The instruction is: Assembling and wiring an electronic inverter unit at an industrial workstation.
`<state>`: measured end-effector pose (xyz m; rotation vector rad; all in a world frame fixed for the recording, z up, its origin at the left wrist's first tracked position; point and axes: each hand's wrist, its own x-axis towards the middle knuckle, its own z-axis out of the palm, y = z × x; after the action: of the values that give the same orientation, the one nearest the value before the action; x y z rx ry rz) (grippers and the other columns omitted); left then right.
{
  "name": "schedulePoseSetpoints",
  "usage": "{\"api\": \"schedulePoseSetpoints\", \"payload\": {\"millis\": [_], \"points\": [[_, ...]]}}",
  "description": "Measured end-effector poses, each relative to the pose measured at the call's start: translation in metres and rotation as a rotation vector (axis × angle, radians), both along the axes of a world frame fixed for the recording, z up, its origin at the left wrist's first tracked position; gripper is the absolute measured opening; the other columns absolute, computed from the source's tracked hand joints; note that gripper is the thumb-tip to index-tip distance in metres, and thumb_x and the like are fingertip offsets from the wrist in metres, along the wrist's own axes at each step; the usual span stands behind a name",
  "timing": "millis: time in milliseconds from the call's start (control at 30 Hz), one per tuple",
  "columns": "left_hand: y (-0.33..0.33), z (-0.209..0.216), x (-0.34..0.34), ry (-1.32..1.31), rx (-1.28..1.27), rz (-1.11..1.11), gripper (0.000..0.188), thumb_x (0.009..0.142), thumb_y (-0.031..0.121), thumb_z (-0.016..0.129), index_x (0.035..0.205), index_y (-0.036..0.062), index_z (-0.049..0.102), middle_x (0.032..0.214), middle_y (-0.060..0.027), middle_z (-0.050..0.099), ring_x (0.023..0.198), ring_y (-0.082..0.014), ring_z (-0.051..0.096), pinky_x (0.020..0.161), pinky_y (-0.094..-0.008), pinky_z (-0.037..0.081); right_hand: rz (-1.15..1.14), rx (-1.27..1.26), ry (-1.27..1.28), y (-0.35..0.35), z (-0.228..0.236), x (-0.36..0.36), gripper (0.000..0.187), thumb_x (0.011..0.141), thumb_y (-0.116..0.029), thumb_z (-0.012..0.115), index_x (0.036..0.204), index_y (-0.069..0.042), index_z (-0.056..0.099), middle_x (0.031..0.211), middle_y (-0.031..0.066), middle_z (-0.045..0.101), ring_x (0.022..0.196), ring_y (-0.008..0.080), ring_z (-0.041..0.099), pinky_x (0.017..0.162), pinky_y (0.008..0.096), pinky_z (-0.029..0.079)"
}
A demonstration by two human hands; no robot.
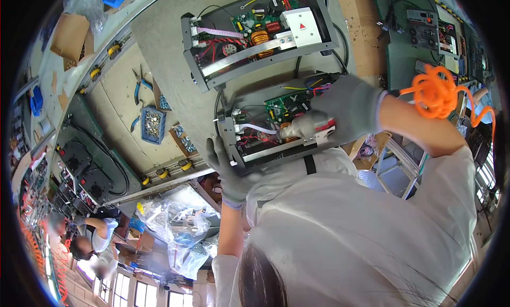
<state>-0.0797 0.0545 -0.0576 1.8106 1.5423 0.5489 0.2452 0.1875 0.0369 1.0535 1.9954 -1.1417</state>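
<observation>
"Where lies the open electronics chassis (276, 156)?"
"Beneath my right hand (348, 108), whose grip I can't discern, and just right of my left hand (230, 170), its gloved fingers extended."

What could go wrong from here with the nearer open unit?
The right grip is over the nearer open unit, close to a pale ribbon cable, and might snag it. The left grip is at the unit's left end; a push there could shift it. The coiled orange line beside the right forearm may catch it.
</observation>
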Motion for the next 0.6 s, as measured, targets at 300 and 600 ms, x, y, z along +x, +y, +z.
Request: {"api": "schedulePoseSetpoints", "payload": {"millis": [300,600], "points": [[0.138,-0.005,0.02,0.162,0.104,-0.011,0.13,0.061,0.07,0.08,0.152,-0.0031,0.023,0.152,-0.0309,0.024,0.139,-0.0469,0.028,0.112,-0.0539,0.029,-0.21,0.468,0.008,0.105,0.01,0.023,0.04,0.071,-0.033,0.074,0.1,-0.008,0.066,0.083,0.0161,0.067,0.085,0.0346,0.068,0.076,0.0455,0.053],[0.179,-0.026,0.026,0.196,0.042,-0.073,0.137,0.059,0.08,0.074,0.15,-0.0072,0.021,0.149,-0.0342,0.024,0.137,-0.049,0.03,0.11,-0.0539,0.034,-0.114,0.418,0.111,0.144,-0.025,0.018,0.036,0.067,-0.028,0.074,0.096,-0.008,0.067,0.08,0.0131,0.066,0.081,0.0329,0.067,0.072,0.0453,0.053]]}}
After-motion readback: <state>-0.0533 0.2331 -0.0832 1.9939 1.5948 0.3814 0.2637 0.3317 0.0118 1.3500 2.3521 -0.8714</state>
